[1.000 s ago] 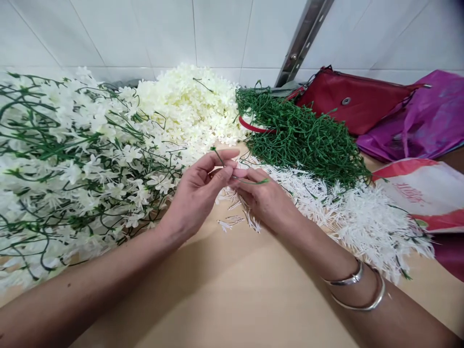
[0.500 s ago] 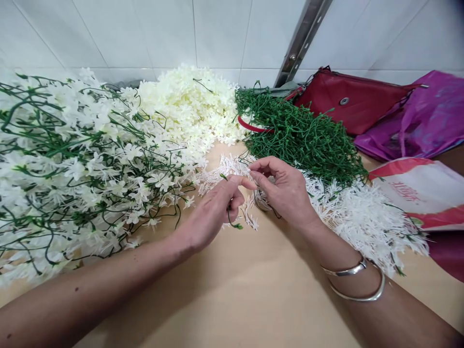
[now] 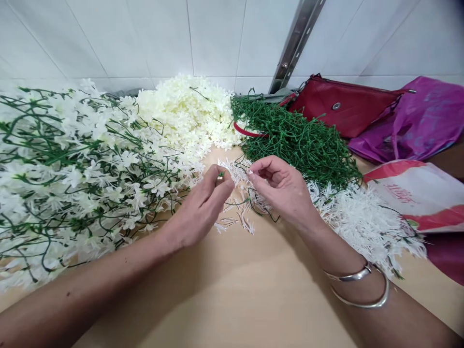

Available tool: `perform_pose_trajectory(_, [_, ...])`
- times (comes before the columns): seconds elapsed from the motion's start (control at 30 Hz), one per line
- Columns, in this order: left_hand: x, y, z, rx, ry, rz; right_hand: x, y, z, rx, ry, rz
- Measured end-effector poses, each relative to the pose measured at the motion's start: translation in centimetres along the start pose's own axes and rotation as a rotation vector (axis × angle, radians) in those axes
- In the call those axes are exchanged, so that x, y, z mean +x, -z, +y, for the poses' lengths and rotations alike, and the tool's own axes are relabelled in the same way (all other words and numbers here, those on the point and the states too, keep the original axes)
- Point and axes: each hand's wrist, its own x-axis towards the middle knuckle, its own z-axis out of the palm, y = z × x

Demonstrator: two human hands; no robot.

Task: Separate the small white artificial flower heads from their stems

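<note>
- Head view, the surface: a pale tan tabletop (image 3: pixel 232 295), smooth, shadowed beneath the forearms, runs across the lower frame.
- Behind it, along the top, stands a white tiled wall (image 3: pixel 217 38), with a slotted metal post (image 3: pixel 295 46) slanting down right of centre.
- Upper right: a dark red bag (image 3: pixel 322 108) beside a purple plastic bag (image 3: pixel 416 121); below them, a white-and-red bag (image 3: pixel 402 193).
- Centre: a green stem (image 3: pixel 221 175) — thin, its bud-like tip poking up between the fingers — sits in the left hand (image 3: pixel 201 205), thumb and forefinger closed on it.
- Right of centre: the right hand (image 3: pixel 284 191) pinches a tiny white piece (image 3: pixel 251 172), thumb and forefinger tips together.
- Around the hands: white-flowered sprays (image 3: pixel 79 169) at left, cream blossoms (image 3: pixel 188 111) upper centre, a tangled green heap (image 3: pixel 297 140) right of them, and spiky white strands (image 3: pixel 369 222) at right.
</note>
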Motion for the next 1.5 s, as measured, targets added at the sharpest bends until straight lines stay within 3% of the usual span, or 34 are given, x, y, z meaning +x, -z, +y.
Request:
perform_pose_trajectory(0.1, [0.6, 1.3, 1.2, 0.083, 0.036, 0.01, 0.0, -0.2, 0.0, 0.066, -0.025, -0.026])
perform_pose_trajectory(0.27, [0.5, 3.4, 1.3, 0.538, 0.007, -0.209, -0.4, -0.8, 0.4, 0.034, -0.012, -0.088])
perform_pose_trajectory(0.4, [-0.4, 3.7, -0.9, 0.81, -0.09, -0.105, -0.6, -1.1, 0.8, 0.007, -0.001, -0.097])
perform_pose_trajectory(0.57, [-0.8, 3.1, -3.2, 0.922, -0.152, -0.004, -0.6, -1.0, 0.8, -0.029, 0.023, -0.096])
perform_pose_trajectory(0.7, [-0.7, 2.8, -2.9, 0.746, -0.179, 0.08, -0.7, -1.0, 0.5, -0.028, 0.066, -0.126])
perform_pose_trajectory(0.83, [-0.6, 2.4, -1.9, 0.358, 0.031, 0.249, -1.0, -1.0, -0.4, 0.009, 0.127, -0.088])
perform_pose_trajectory(0.97, [-0.6, 1.7, -1.8, 0.05, 0.148, 0.266, -1.6, -1.3, -2.1, -0.008, 0.19, -0.006])
perform_pose_trajectory(1.1, [-0.7, 1.3, -2.1, -0.065, 0.202, 0.258, -2.3, -2.0, -3.2, -0.109, 0.271, 0.003])
perform_pose_trajectory(1.37, [-0.8, 0.8, -1.2, -0.24, 0.232, 0.191, -2.5, -2.9, -2.2, -0.052, 0.022, -0.006])
perform_pose_trajectory(1.5, [-0.9, 0.6, -1.2, -0.265, 0.231, 0.187, -2.5, -3.0, -2.1, -0.054, -0.021, -0.013])
